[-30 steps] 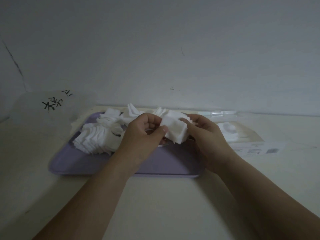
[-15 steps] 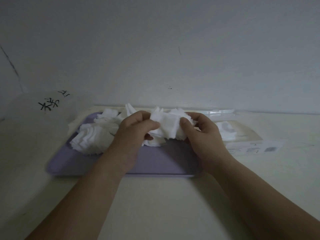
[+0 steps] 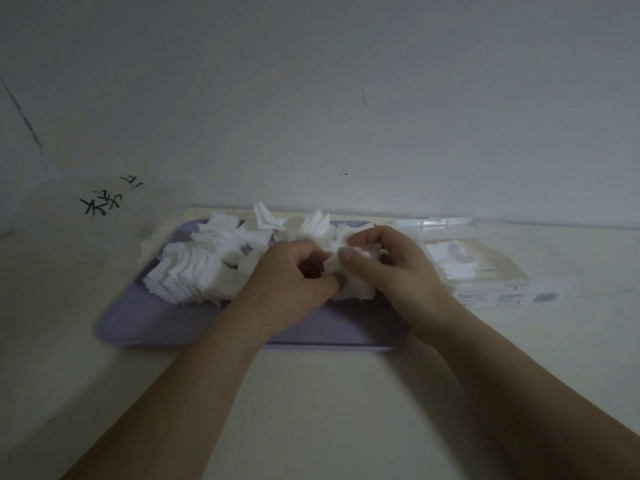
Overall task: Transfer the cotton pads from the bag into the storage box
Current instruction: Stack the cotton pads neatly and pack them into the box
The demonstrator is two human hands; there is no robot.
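Observation:
White square cotton pads (image 3: 194, 275) lie heaped on a lilac tray (image 3: 166, 323), with more scattered along its back edge. Over the tray's right half my left hand (image 3: 291, 278) and my right hand (image 3: 391, 268) meet, fingers curled, both gripping one bunch of cotton pads (image 3: 332, 244) between them. The bunch is partly hidden by my fingers and touches the pads lying under it. To the right of the tray lies a clear flat storage box (image 3: 485, 268) with a few white pads inside. A clear plastic bag (image 3: 79, 216) with black lettering stands at the left.
A pale table (image 3: 311, 410) carries everything and meets a plain white wall (image 3: 311, 98) just behind the tray. The box's clear lid (image 3: 436, 223) lies along the wall behind it. A labelled white strip (image 3: 512, 296) fronts the box.
Both hands have dropped with the bunch of pads from above the tray down to its surface and drawn closer together, squeezing the bunch.

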